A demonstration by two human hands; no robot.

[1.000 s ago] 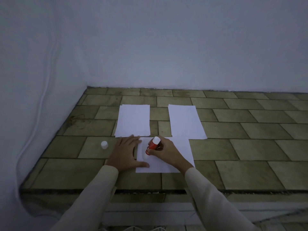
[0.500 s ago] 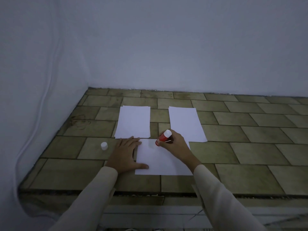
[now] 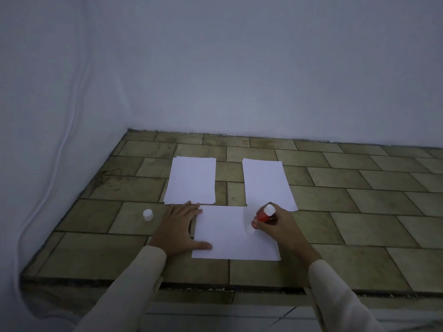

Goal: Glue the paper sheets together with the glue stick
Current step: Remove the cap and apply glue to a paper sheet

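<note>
A white paper sheet [image 3: 227, 238] lies near the tiled surface's front edge. My left hand [image 3: 178, 230] presses flat on its left edge, fingers spread. My right hand [image 3: 279, 224] grips a red glue stick [image 3: 262, 216] with a white end, tilted, its lower tip touching the sheet's right part. Two more white sheets lie behind: the left one [image 3: 191, 179] and the right one [image 3: 266, 183]. The glue stick's white cap [image 3: 148, 214] stands left of my left hand.
The tiled ledge [image 3: 347, 212] ends in a front edge [image 3: 215, 287] just before my forearms. White walls close it at the back and left, where a white cable [image 3: 55, 168] runs down.
My right hand has carried the glue stick rightward across the near sheet, from its left part, past the top middle, to its right part. My left hand has stayed in place.
</note>
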